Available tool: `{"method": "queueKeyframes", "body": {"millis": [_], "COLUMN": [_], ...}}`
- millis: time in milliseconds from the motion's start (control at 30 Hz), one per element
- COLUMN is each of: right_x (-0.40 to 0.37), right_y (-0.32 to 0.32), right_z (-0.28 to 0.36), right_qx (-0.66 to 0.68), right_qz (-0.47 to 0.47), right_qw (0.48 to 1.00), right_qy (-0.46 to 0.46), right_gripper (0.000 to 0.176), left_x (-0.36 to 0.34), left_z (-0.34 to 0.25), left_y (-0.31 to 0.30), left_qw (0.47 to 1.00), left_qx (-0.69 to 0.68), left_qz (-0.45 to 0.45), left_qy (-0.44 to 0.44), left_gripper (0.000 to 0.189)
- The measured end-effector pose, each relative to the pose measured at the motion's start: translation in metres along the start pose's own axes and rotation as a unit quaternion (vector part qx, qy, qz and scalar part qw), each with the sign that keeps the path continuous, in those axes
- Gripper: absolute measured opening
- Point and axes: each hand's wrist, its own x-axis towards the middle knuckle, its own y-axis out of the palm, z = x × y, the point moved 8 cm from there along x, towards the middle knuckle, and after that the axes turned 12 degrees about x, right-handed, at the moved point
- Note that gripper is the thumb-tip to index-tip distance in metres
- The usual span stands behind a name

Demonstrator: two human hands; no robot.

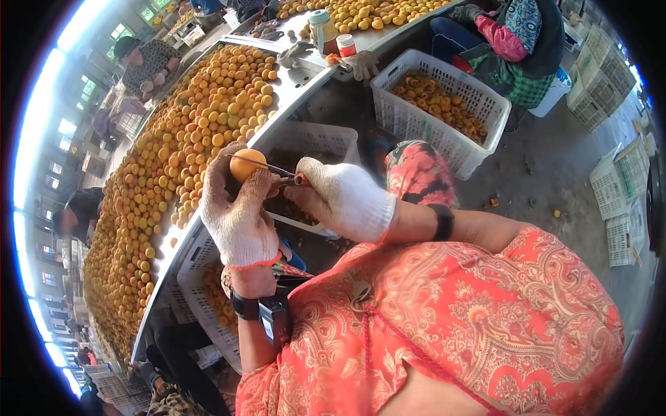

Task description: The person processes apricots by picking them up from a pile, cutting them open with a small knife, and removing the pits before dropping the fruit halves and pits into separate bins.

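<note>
The apricot is gripped in the gloved left hand, just off the steel table edge, above a white crate. The right hand clasps a small knife, its blade on the fruit. This looks like the cutting step. The next move calls for a steady turn of the fruit.

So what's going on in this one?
A person in white gloves is cutting fruit. The left hand holds an orange fruit while the right hand presses a small knife into it. Beside them a long metal table is heaped with similar fruit, and a white crate holds cut pieces. Other people sit around the table.
</note>
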Motion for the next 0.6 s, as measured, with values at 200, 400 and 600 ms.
{"method": "queueKeyframes", "body": {"millis": [200, 400, 600], "right_x": [-0.003, 0.002, 0.004], "right_y": [0.003, 0.013, 0.011], "right_z": [-0.006, -0.016, -0.018], "right_qx": [-0.01, -0.066, -0.095], "right_qz": [-0.001, 0.015, -0.005], "right_qw": [1.0, 0.997, 0.995], "right_qy": [0.018, 0.031, 0.019], "right_gripper": [0.024, 0.027, 0.028], "left_x": [0.0, -0.001, -0.003], "left_z": [-0.007, 0.034, 0.055], "left_y": [0.008, 0.017, 0.021], "left_qw": [1.0, 0.975, 0.96], "left_qx": [0.009, -0.212, -0.238], "left_qz": [0.002, 0.016, -0.003], "left_qy": [0.01, -0.059, -0.146], "left_gripper": [0.039, 0.04, 0.035]}}
